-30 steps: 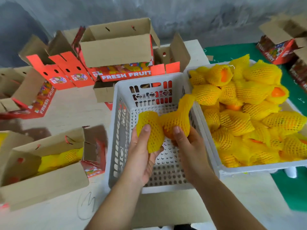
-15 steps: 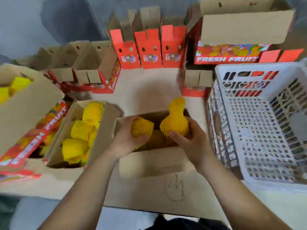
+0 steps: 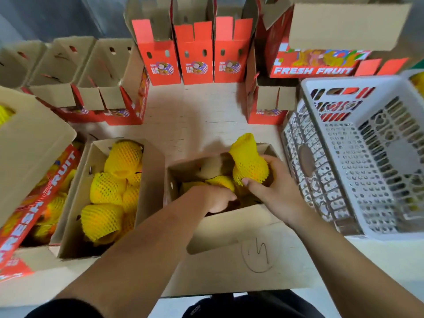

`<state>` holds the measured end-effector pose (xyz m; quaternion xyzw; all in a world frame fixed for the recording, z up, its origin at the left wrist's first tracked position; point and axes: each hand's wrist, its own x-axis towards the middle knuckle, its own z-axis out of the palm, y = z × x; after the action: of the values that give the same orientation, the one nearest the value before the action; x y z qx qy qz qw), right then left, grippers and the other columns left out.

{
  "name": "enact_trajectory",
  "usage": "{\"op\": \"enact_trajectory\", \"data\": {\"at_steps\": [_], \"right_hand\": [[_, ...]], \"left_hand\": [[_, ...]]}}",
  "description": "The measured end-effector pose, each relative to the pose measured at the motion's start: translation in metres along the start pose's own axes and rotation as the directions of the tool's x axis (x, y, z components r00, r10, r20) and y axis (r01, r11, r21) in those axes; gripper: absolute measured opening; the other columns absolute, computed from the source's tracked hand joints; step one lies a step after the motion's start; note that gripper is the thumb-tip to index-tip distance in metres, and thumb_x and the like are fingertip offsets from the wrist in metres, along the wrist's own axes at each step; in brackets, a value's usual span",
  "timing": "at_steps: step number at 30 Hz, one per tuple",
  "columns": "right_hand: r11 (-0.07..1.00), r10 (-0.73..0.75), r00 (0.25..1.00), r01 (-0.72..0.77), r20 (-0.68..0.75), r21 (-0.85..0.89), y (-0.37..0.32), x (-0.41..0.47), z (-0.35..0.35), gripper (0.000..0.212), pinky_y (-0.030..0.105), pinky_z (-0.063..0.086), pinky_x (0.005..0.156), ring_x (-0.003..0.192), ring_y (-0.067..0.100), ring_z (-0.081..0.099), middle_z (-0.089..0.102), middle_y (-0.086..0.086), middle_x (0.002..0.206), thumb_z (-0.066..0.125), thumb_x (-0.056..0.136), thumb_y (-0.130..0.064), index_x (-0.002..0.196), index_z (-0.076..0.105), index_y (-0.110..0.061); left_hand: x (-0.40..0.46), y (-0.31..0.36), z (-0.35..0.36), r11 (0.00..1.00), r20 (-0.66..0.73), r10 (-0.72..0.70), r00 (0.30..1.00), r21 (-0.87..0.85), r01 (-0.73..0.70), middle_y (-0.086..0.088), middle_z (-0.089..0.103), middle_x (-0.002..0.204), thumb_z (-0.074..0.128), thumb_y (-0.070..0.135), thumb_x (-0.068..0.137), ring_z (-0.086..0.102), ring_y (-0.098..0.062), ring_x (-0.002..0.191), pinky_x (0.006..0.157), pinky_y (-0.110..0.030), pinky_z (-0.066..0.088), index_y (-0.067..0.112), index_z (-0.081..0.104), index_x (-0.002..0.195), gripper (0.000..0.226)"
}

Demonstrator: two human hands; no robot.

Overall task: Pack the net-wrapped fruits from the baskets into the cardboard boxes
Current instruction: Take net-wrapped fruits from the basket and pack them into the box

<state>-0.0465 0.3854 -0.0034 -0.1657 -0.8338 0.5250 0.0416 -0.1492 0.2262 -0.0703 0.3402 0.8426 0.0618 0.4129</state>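
An open cardboard box (image 3: pixel 231 222) stands in front of me, with a few yellow net-wrapped fruits low inside. My left hand (image 3: pixel 216 199) reaches down into it, its fingers curled over one net-wrapped fruit (image 3: pixel 220 180); the fingertips are hidden. My right hand (image 3: pixel 273 187) grips a second net-wrapped fruit (image 3: pixel 249 162) at the box's back right corner, its loose net end sticking up above the rim. The white plastic basket (image 3: pixel 344 180) on the right holds no fruit.
A second open box (image 3: pixel 151 180) to the left is filled with several wrapped fruits (image 3: pixel 107 191). Further left lies a red FRESH FRUIT box (image 3: pixel 36 203). Empty red and brown boxes (image 3: pixel 195 53) line the back. A basket corner with yellow fruit (image 3: pixel 418 81) shows far right.
Both hands carried their fruits from the white basket leftwards to the middle box. My left hand has since dropped lower into the box; my right hand stays at the rim.
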Motion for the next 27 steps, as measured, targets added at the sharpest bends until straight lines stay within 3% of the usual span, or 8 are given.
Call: {"op": "enact_trajectory", "data": {"at_steps": [3, 6, 10, 14, 16, 19, 23, 27], "right_hand": [[0.998, 0.06, 0.996, -0.062, 0.059, 0.029, -0.001, 0.001, 0.002, 0.048, 0.035, 0.054, 0.089, 0.104, 0.011, 0.065, 0.069, -0.003, 0.112, 0.084, 0.083, -0.029, 0.125, 0.061, -0.028], [0.966, 0.168, 0.984, -0.177, 0.063, 0.189, -0.005, 0.003, -0.001, 0.037, 0.039, 0.058, 0.081, 0.087, 0.013, 0.07, 0.075, 0.004, 0.095, 0.078, 0.083, -0.047, 0.107, 0.068, -0.02], [0.906, 0.221, 0.958, -0.271, 0.181, 0.325, -0.012, 0.007, -0.007, 0.048, 0.036, 0.054, 0.071, 0.071, 0.02, 0.064, 0.068, 0.012, 0.075, 0.062, 0.088, -0.057, 0.093, 0.071, -0.011], [0.926, 0.153, 0.919, -0.261, 0.364, 0.271, -0.013, 0.006, -0.007, 0.06, 0.038, 0.059, 0.085, 0.089, 0.023, 0.072, 0.074, 0.009, 0.099, 0.071, 0.074, -0.055, 0.126, 0.057, -0.03], [0.914, 0.134, 0.918, -0.26, 0.373, 0.313, -0.011, 0.005, -0.008, 0.07, 0.04, 0.059, 0.093, 0.102, 0.023, 0.073, 0.074, 0.009, 0.109, 0.076, 0.07, -0.048, 0.134, 0.047, -0.041], [0.892, 0.066, 0.89, -0.255, 0.451, 0.373, -0.009, 0.003, -0.019, 0.068, 0.036, 0.057, 0.096, 0.112, 0.019, 0.07, 0.073, 0.002, 0.119, 0.078, 0.077, -0.035, 0.139, 0.048, -0.035], [0.949, 0.013, 0.861, -0.171, 0.509, 0.264, -0.009, 0.001, -0.02, 0.059, 0.024, 0.054, 0.081, 0.099, 0.008, 0.066, 0.07, -0.004, 0.107, 0.075, 0.085, -0.014, 0.138, 0.051, -0.024], [0.874, 0.3, 0.931, -0.356, 0.21, 0.329, -0.011, 0.005, -0.004, 0.038, 0.027, 0.046, 0.052, 0.066, 0.02, 0.067, 0.074, 0.009, 0.091, 0.07, 0.089, -0.046, 0.12, 0.059, -0.026]], "left_hand": [[-0.01, 0.017, -0.01, 0.93, -0.259, 0.057, 0.964, -0.339, -0.146, -0.007, 0.06, 0.14, 0.051, 0.016, 0.1, 0.055, -0.028, 0.13, 0.108, -0.038, 0.045, 0.022, 0.058, 0.139, 0.04], [-0.028, 0.034, 0.005, 0.491, -0.521, -0.019, 0.854, -0.749, -0.446, 0.003, 0.066, 0.128, 0.073, 0.017, 0.085, 0.067, -0.012, 0.112, 0.101, -0.035, 0.054, 0.027, 0.05, 0.137, 0.058], [-0.039, 0.047, 0.015, 0.266, -0.659, -0.194, 0.727, -0.749, -0.607, -0.006, 0.064, 0.129, 0.084, 0.036, 0.075, 0.07, -0.027, 0.109, 0.094, -0.041, 0.058, 0.039, 0.054, 0.129, 0.062], [-0.044, 0.042, 0.012, 0.257, -0.701, -0.232, 0.675, -0.713, -0.652, -0.012, 0.072, 0.115, 0.083, 0.044, 0.073, 0.065, -0.041, 0.107, 0.098, -0.061, 0.051, 0.026, 0.065, 0.118, 0.052], [-0.046, 0.039, 0.015, 0.242, -0.7, -0.189, 0.689, -0.713, -0.658, -0.008, 0.073, 0.112, 0.082, 0.043, 0.075, 0.067, -0.036, 0.103, 0.095, -0.055, 0.053, 0.024, 0.066, 0.118, 0.049], [-0.047, 0.035, 0.017, 0.168, -0.685, -0.181, 0.706, -0.728, -0.664, 0.001, 0.075, 0.099, 0.077, 0.04, 0.084, 0.065, -0.014, 0.091, 0.083, -0.032, 0.053, 0.03, 0.073, 0.105, 0.024], [-0.045, 0.037, 0.023, 0.27, -0.713, -0.188, 0.675, -0.699, -0.663, -0.001, 0.074, 0.097, 0.065, 0.026, 0.094, 0.064, -0.014, 0.09, 0.087, -0.037, 0.053, 0.027, 0.073, 0.1, 0.01], [-0.042, 0.042, 0.035, 0.293, -0.735, -0.248, 0.631, -0.678, -0.674, 0.002, 0.074, 0.098, 0.063, 0.029, 0.097, 0.066, -0.013, 0.094, 0.087, -0.034, 0.055, 0.025, 0.069, 0.105, 0.011]]}}
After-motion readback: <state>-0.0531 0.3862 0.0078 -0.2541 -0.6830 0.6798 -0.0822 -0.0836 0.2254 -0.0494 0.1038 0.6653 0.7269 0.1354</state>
